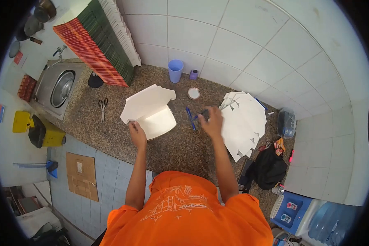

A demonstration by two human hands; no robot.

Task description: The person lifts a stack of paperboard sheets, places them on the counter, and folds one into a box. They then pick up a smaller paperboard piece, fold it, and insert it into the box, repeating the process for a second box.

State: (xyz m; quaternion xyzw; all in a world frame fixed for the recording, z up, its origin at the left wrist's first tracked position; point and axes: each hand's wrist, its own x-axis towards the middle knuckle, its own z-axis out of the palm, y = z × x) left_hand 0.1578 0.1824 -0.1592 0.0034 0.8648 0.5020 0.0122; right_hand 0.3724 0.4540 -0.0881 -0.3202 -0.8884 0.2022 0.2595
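Observation:
A white open box (153, 119) with its lid raised rests on the speckled counter (180, 151). My left hand (137, 134) pinches the box's near left edge. Over the counter, between a blue pen (190, 119) and a stack of flat white box blanks (244, 123), my right hand (212, 122) has its fingers closed on a small dark object (203, 115), too small to name. A round white lid (194, 93) lies beyond the pen.
Tall red and green stacked cartons (96, 45) stand at the back left. Scissors (103, 110) lie left of the box. A blue cup (175, 71) and purple bottle (194, 74) stand by the wall; a black bag (270, 166) sits at the right.

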